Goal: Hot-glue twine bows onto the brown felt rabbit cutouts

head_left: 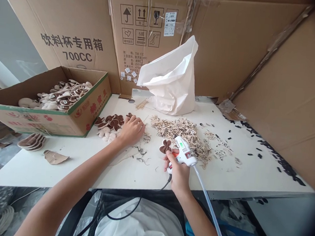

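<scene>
My right hand (178,169) grips a white glue gun (184,153) with a long glue stick trailing back over the table edge. Its fingers also pinch a brown flower-shaped piece (166,147) just left of the nozzle. My left hand (132,129) rests palm down, fingers curled, on a small heap of brown and cream pieces (109,125) on the white table (130,173); what its fingers hold is hidden.
An open cardboard box (90,104) of finished pieces stands at the left. A white bag (173,83) stands at the back, a pile of small pale clips (185,133) lies before it. Black bits (257,146) scatter to the right. Cardboard sheets wall the back and right.
</scene>
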The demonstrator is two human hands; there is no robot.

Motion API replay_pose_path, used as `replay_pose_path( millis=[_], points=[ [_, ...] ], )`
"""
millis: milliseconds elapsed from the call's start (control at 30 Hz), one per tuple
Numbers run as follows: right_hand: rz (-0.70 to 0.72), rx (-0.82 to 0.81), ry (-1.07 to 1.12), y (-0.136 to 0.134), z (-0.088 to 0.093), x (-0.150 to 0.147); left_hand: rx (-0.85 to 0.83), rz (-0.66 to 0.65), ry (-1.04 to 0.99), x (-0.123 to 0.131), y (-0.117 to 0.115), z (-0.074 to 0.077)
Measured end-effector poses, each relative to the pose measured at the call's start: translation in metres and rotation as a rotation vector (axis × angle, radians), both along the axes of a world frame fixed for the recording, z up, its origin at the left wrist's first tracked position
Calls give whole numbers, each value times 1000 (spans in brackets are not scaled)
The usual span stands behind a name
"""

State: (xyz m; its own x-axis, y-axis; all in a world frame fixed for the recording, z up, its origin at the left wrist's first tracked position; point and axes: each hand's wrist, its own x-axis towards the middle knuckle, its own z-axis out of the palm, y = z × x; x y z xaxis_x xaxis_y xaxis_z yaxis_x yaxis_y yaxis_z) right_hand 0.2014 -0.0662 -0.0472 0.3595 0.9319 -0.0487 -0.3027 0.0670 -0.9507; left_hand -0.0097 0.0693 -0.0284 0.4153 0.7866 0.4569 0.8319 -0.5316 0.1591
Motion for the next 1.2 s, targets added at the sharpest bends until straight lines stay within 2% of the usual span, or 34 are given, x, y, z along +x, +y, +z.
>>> replay_pose_path(
  millis=[133,267,367,500,600,667,900,1067,1200],
  points=[
    [-6,6,-13,0,0,0,-14,-68,-41,5,1,1],
    [0,13,-12,0,1,0,-168,-164,-42,13,2,-2],
    [1,14,-13,-1,1,0,-255,-172,-70,15,1,-1],
    [4,7,-14,0,1,0,-213,-99,-141,12,0,1],
    [1,2,-11,0,1,0,-116,11,-164,10,1,1],
    [-2,-1,-12,0,1,0,-61,32,-155,11,2,1],
    [5,5,-19,0,0,0,-148,-198,-49,22,4,2],
    [3,0,-20,0,0,0,-209,-207,-103,23,4,0],
    [3,0,-21,-1,2,-1,-208,-158,-263,18,1,4]
  ],
)
